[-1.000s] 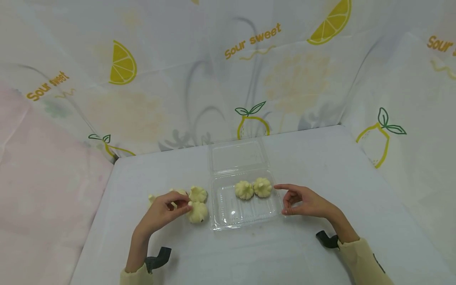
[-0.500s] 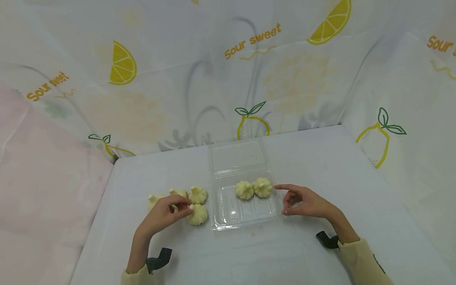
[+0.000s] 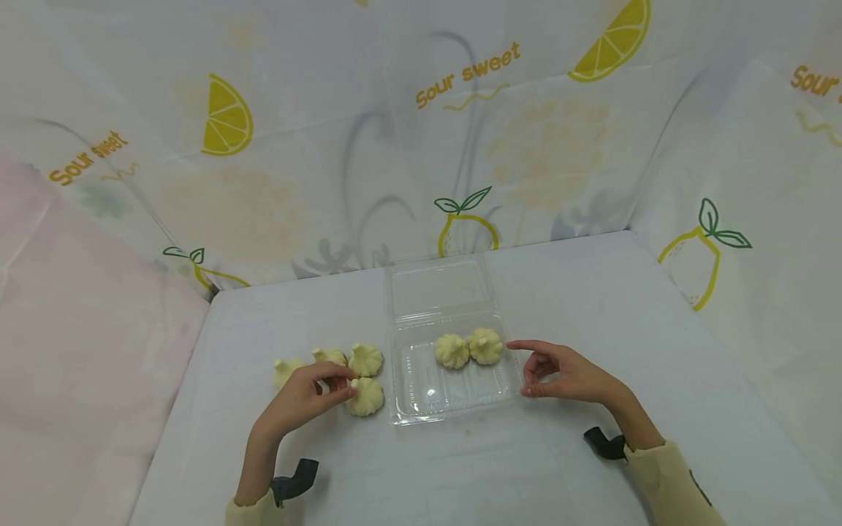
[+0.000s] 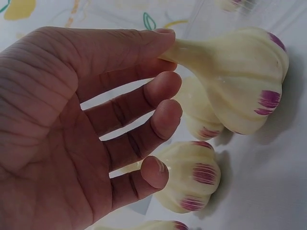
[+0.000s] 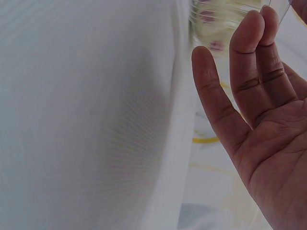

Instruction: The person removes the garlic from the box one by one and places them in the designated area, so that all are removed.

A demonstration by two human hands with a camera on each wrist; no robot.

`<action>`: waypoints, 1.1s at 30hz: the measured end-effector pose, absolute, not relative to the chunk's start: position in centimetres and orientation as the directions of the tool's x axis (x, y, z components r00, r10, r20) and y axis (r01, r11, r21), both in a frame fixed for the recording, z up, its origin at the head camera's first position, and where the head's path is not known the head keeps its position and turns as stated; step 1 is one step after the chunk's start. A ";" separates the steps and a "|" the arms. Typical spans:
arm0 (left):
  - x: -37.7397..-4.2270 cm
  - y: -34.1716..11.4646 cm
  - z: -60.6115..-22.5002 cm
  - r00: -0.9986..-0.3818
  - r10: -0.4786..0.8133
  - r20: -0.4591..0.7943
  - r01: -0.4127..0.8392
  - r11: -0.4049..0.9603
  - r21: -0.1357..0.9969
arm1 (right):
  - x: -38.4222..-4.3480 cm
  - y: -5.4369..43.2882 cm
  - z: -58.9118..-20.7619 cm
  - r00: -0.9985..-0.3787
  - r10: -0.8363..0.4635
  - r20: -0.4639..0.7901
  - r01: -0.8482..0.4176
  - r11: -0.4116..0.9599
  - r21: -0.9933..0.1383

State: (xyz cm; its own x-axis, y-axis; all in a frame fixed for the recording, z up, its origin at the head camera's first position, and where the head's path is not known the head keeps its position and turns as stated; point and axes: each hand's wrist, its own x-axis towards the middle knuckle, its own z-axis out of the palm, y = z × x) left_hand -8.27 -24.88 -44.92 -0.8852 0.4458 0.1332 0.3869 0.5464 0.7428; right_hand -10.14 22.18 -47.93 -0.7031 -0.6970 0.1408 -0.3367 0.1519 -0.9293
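Observation:
My left hand (image 3: 305, 394) pinches the stem of a cream garlic bulb (image 3: 365, 397) between thumb and index finger. In the left wrist view this bulb (image 4: 249, 76) shows purple streaks at its base, and the other fingers are loosely bent. Several more garlic bulbs (image 3: 365, 359) lie just beyond that hand, partly hidden by it. To the right stands a clear plastic clamshell box (image 3: 421, 420) with its lid raised away from me; two garlic bulbs (image 3: 485, 345) sit in its far right part. My right hand (image 3: 569, 372) is at the box's right rim, index finger extended, thumb near the front corner.
A white cloth covers the table (image 3: 473, 475). Behind it hangs a curtain (image 3: 296, 146) printed with lemons and lettering, which closes in the sides as well. Dark curved mounts (image 3: 296, 478) stick out at both wrists.
My left hand and the pinched garlic bulb have shifted slightly toward me, baring more of the bulbs behind. My right hand and the box stay where they were.

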 end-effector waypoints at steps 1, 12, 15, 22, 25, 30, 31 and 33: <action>-8.3 -24.8 -44.9 -0.884 0.446 0.136 0.389 0.545 0.742 | -10.1 22.2 -47.9 -0.703 -0.697 0.141 -0.336 0.151 -0.930; -8.1 -24.4 -44.5 -0.891 0.439 0.112 0.371 0.564 0.737 | -10.2 22.3 -48.1 -0.702 -0.698 0.145 -0.334 0.142 -0.932; -8.0 -24.3 -44.4 -0.892 0.439 0.103 0.367 0.574 0.732 | -10.2 22.3 -48.2 -0.704 -0.696 0.141 -0.331 0.147 -0.932; -8.1 -24.0 -44.0 -0.889 0.445 0.109 0.374 0.569 0.732 | -10.2 22.3 -48.3 -0.702 -0.697 0.146 -0.332 0.139 -0.933; -8.0 -23.8 -43.6 -0.888 0.446 0.113 0.375 0.559 0.740 | -10.2 22.3 -48.3 -0.703 -0.697 0.144 -0.332 0.141 -0.933; -8.2 -23.2 -43.2 -0.880 0.457 0.129 0.391 0.544 0.742 | -10.2 22.3 -48.4 -0.707 -0.693 0.138 -0.327 0.148 -0.933; -8.3 -23.1 -43.1 -0.878 0.460 0.134 0.397 0.542 0.741 | -10.2 22.3 -48.4 -0.708 -0.693 0.136 -0.326 0.149 -0.934; -8.3 -23.0 -43.1 -0.872 0.467 0.145 0.411 0.538 0.736 | -10.2 22.3 -48.3 -0.709 -0.692 0.134 -0.325 0.152 -0.933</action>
State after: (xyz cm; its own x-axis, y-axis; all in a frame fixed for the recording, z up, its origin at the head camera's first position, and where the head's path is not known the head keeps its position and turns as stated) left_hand -8.33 -22.96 -43.09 -0.8721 0.4674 0.1451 0.4109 0.5382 0.7359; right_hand -10.19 22.30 -48.34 -0.7089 -0.6925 0.1341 -0.3254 0.1524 -0.9332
